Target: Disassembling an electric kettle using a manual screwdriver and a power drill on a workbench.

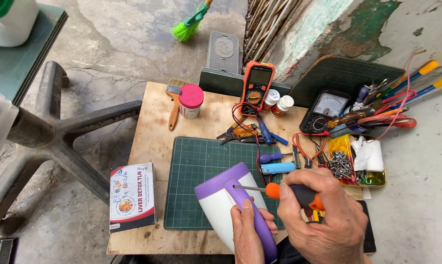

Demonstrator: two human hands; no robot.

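A white appliance with a purple top band and purple handle lies tilted at the near edge of the table, partly over the green cutting mat. The left hand is wrapped around the handle from below, thumb pressed along its purple spine, steadying the body. The right hand is clenched around the black-and-orange grip of a screwdriver, whose thin shaft reaches left so that its tip sits in a small hole near the top of the handle. Judging by this, a screw in the handle is being worked; the housing looks closed and whole, so the job appears to be at an early stage, though whether the screw is going in or coming out cannot be told. Just beyond the screwdriver lie a blue cylindrical cell and a purple-handled tool. Farther off stand an orange digital multimeter with red and black leads, an analogue meter, and a pink-lidded jar beside a paintbrush. To the right a yellow tray of screws; at the near left corner, a small printed carton.
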